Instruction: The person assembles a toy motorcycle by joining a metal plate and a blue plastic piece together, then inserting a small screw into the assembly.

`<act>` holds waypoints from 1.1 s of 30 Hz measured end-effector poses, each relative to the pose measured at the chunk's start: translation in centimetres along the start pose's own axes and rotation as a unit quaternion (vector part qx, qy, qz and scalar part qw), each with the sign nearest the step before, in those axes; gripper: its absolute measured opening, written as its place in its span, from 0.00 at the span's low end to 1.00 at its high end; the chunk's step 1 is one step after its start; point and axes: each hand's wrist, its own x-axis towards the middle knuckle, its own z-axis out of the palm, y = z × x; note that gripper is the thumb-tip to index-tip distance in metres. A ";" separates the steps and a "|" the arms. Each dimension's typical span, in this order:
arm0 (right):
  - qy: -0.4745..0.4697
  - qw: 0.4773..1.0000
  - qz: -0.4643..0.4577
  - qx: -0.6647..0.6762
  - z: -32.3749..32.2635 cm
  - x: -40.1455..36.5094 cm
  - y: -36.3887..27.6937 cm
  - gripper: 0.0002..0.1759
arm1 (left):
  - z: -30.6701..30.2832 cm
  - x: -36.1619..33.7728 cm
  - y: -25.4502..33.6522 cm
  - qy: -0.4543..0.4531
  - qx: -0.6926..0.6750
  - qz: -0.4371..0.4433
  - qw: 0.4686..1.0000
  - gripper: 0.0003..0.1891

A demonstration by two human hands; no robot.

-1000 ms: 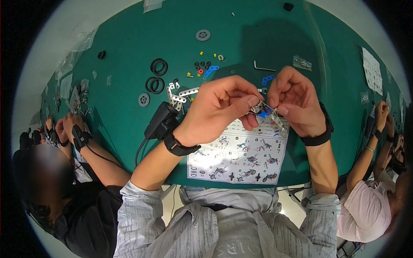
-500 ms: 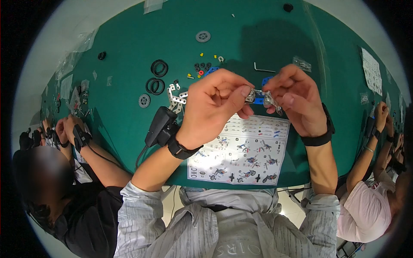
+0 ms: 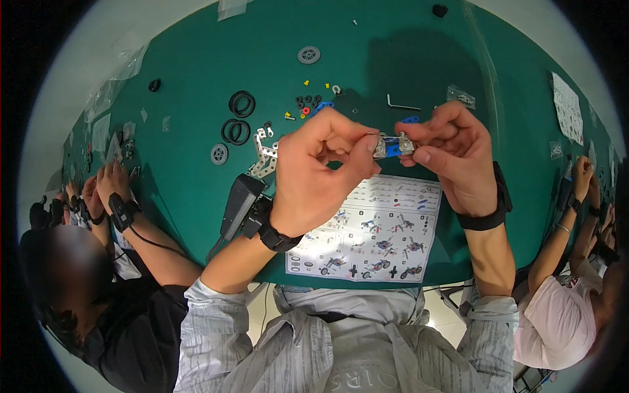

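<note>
Pinches the metal part (image 3: 393, 150) between left grip (image 3: 318, 167) and right grip (image 3: 458, 155), clamped on opposite ends. Holds it above the tabletop (image 3: 190, 72), near the far edge of the sheet (image 3: 367, 236).

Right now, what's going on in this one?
The left hand and right hand pinch a small metal-and-blue assembly between them, held above a green table. An illustrated sheet lies near the table's close edge. Gray wheels, black rings and a hex key lie loose elsewhere on it.
</note>
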 end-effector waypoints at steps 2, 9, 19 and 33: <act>0.004 1.000 0.002 0.011 0.0 0.0 0.1 0.17 | 0.0 0.0 -0.1 0.008 0.019 0.018 1.000 0.05; 0.001 0.999 0.004 0.037 0.3 -0.1 0.1 0.15 | 0.2 -0.2 -0.5 0.034 0.084 0.062 0.994 0.07; 0.043 0.997 -0.029 -0.060 0.9 -0.3 -0.2 0.12 | 0.2 -0.6 -0.7 -0.005 0.140 0.111 0.984 0.07; 0.049 0.951 -0.222 -0.208 2.0 -1.6 -0.3 0.15 | 0.8 -0.4 0.0 -0.024 0.056 0.145 0.988 0.08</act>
